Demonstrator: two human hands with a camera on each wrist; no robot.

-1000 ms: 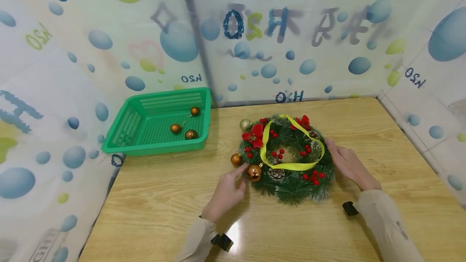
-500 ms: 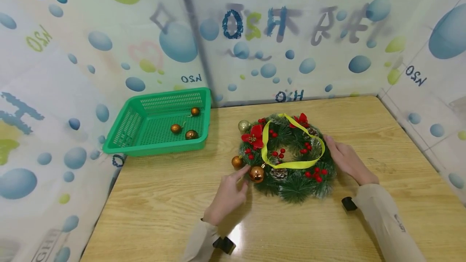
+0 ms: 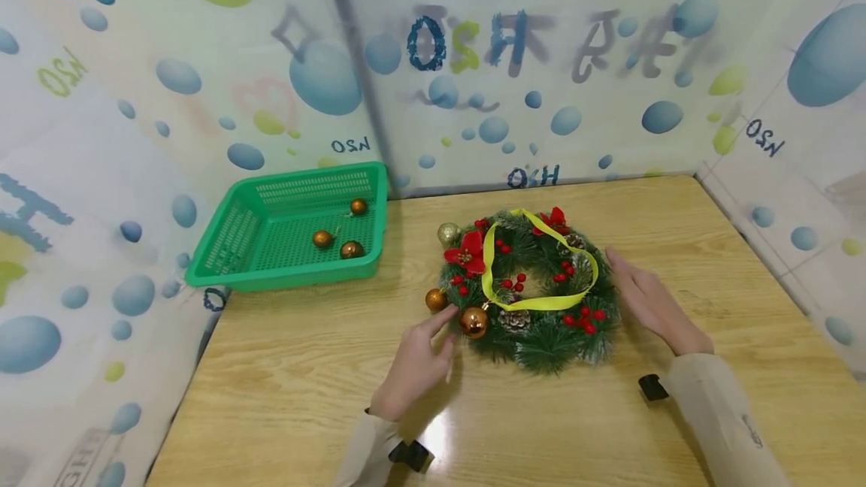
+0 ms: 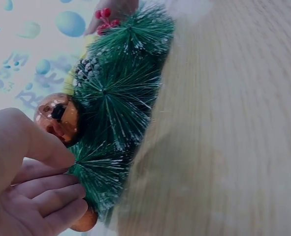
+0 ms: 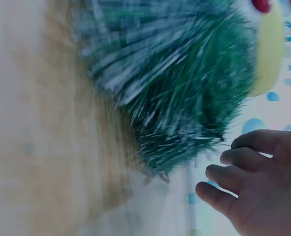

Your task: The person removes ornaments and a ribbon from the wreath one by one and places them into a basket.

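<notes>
A green pine wreath (image 3: 546,352) lies on the wooden table, trimmed with red flowers, red berries and pinecones. Over its top lies a loop of yellow ribbon (image 3: 541,303). A shiny copper ball (image 3: 473,322) sits at its front left, with an orange ball (image 3: 436,300) and a gold glitter ball (image 3: 449,233) farther up the left rim. My left hand (image 3: 414,367) touches the wreath's left edge between the copper and orange balls, fingers loosely bent. At the right edge, my right hand (image 3: 656,305) has its fingers extended beside the needles (image 5: 184,98), apparently just clear of them.
A green plastic basket (image 3: 298,274) stands at the table's back left, holding an orange ball (image 3: 322,239), a copper ball (image 3: 351,249) and another orange ball (image 3: 358,207). Behind the table (image 3: 271,397) hangs a patterned sheet (image 3: 575,156).
The wreath's copper ball has shifted slightly right since a second ago. Lately my right hand has drawn a little away from the wreath's right edge. My left hand keeps its place.
</notes>
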